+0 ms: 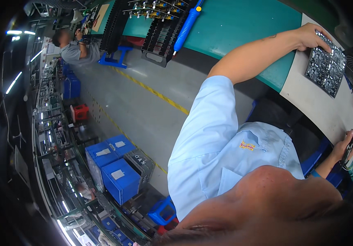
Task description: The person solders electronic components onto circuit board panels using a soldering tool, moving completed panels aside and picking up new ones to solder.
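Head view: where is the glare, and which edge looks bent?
In the head view, tube lights glare white at left; in the same view, the edge of the green bench top bows, and small bright spots dot the circuit board.

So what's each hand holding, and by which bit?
The left hand holds a circuit board by its upper end; the right hand grips a dark thing, which bit's unclear.

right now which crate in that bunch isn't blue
The dark grey crate with pale lettering; the blue crates bunched beside it carry white sheets.
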Motion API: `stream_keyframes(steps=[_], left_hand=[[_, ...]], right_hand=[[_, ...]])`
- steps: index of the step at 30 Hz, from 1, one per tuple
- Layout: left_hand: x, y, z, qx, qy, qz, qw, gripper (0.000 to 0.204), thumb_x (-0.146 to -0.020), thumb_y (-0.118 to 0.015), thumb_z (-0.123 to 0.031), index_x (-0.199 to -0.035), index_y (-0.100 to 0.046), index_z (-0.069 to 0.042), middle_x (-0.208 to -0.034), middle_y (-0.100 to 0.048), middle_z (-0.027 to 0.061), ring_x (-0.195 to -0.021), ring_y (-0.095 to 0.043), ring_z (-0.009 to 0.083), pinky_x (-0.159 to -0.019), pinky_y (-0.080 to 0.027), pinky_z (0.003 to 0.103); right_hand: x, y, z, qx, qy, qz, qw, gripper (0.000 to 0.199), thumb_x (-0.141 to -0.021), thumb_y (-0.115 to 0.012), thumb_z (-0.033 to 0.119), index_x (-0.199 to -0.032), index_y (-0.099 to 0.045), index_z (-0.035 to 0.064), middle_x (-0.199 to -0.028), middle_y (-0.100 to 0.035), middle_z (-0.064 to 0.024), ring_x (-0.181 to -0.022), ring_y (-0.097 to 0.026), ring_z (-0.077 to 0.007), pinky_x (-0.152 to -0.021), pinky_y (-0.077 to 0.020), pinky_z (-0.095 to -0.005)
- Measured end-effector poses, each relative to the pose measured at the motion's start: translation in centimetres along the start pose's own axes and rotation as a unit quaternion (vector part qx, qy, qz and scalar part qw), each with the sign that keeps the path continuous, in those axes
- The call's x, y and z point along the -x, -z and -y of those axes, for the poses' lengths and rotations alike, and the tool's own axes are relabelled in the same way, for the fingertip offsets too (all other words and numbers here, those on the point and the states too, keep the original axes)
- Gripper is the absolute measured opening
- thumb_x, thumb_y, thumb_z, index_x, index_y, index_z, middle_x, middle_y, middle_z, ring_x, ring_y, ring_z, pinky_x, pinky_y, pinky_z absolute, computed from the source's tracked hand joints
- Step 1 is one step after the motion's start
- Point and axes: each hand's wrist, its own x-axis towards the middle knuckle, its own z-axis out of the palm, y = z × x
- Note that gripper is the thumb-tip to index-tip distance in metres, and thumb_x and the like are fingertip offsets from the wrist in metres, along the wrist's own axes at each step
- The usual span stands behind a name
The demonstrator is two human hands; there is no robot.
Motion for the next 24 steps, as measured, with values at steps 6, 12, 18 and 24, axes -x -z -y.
stream_keyframes(steps=[6,12,18,24], left_hand=[[0.2,-0.1,-0.4,-0.013,0.000,0.002,1.000,0.034,-0.066,-0.083,0.007,-0.098,-0.074,0.003,-0.099,-0.071,0.0194,-0.090,-0.070,0.0281,-0.086,-0.060,0.035],[-0.4,0.6,0.6,0.020,0.014,-0.001,1.000,0.033,-0.066,-0.082,0.008,-0.097,-0.072,0.002,-0.094,-0.071,0.0175,-0.084,-0.070,0.0263,-0.080,-0.060,0.033],[-0.4,0.6,1.0,0.024,0.018,0.012,0.999,0.038,-0.068,-0.082,0.007,-0.104,-0.071,0.002,-0.093,-0.072,0.0157,-0.080,-0.070,0.0238,-0.075,-0.061,0.033],[1.2,-0.5,-0.9,-0.021,0.120,-0.033,0.992,0.041,-0.078,-0.075,0.004,-0.117,-0.064,-0.002,-0.098,-0.071,0.0147,-0.083,-0.069,0.0204,-0.075,-0.057,0.028]], right_hand=[[0.2,0.0,0.1,-0.013,-0.005,-0.005,1.000,0.027,-0.098,-0.061,0.013,-0.120,-0.063,-0.0029,-0.091,-0.073,-0.0162,-0.080,-0.069,-0.0192,-0.076,-0.0576,-0.0273],[1.1,-0.1,-0.1,-0.031,-0.043,-0.027,0.998,0.028,-0.097,-0.062,0.011,-0.120,-0.063,-0.0039,-0.093,-0.072,-0.0170,-0.081,-0.069,-0.0205,-0.078,-0.0576,-0.0282],[1.4,-0.2,-0.4,-0.117,-0.009,0.016,0.993,0.027,-0.095,-0.062,0.005,-0.120,-0.063,-0.0052,-0.098,-0.072,-0.0185,-0.086,-0.070,-0.0224,-0.081,-0.0572,-0.0296],[2.7,-0.1,3.7,-0.091,-0.052,0.051,0.993,0.034,-0.088,-0.064,-0.006,-0.121,-0.063,-0.0035,-0.112,-0.068,-0.0203,-0.092,-0.068,-0.0234,-0.086,-0.0546,-0.0312]])
